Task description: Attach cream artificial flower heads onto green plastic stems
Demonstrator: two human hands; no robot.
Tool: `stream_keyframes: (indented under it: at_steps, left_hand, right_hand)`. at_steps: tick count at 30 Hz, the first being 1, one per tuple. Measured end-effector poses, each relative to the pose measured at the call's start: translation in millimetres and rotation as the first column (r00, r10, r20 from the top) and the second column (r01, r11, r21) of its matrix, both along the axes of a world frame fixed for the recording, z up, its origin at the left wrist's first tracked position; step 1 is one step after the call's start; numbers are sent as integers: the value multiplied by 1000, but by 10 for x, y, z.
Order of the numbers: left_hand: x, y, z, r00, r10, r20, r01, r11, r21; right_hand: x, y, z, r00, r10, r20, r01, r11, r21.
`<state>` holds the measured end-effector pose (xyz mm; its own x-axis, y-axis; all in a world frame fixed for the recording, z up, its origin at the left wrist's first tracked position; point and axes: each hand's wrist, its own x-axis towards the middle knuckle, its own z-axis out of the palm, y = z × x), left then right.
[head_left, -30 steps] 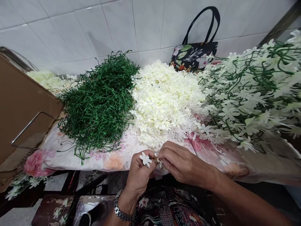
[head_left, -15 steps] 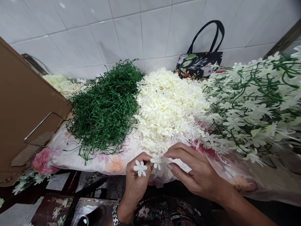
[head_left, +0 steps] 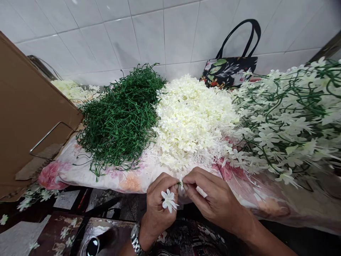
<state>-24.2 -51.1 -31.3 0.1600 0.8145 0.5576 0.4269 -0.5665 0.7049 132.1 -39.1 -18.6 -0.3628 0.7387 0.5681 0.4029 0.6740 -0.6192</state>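
My left hand (head_left: 161,199) is closed around an artificial flower stem, mostly hidden by the fingers. One white flower (head_left: 168,201) with thin stamens hangs over its knuckles. At its fingertips a bit of green stem meets a second white flower (head_left: 181,183). My right hand (head_left: 210,192) pinches this second flower between thumb and forefinger, so its petals are largely covered. Just beyond the hands lies a heap of loose white flower heads (head_left: 194,113), with white stamen sprays (head_left: 204,156) at its near edge. A pile of green stems (head_left: 119,121) sits to the left.
Assembled white flowers on green stems (head_left: 287,121) fill the right side. A floral-patterned cloth (head_left: 106,181) covers the work surface. A black floral bag (head_left: 229,73) leans on the tiled wall (head_left: 146,42). On the left stands a cardboard box (head_left: 32,106) with a wire handle.
My right hand has moved left and closed its fingers on the second flower at the left fingertips. The left hand has turned slightly. The whole view has shifted a little.
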Motion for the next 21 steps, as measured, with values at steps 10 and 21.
stream_keyframes:
  at_steps: [10, 21]
  left_hand:
    - [65, 51, -60, 1000, -30, -8, 30, 999, -38]
    - [156, 54, -140, 997, -8, 81, 18, 993, -120]
  right_hand:
    - [31, -3, -136, 999, -37, 22, 38, 999, -33]
    - [22, 16, -215, 999, -27, 38, 28, 999, -25]
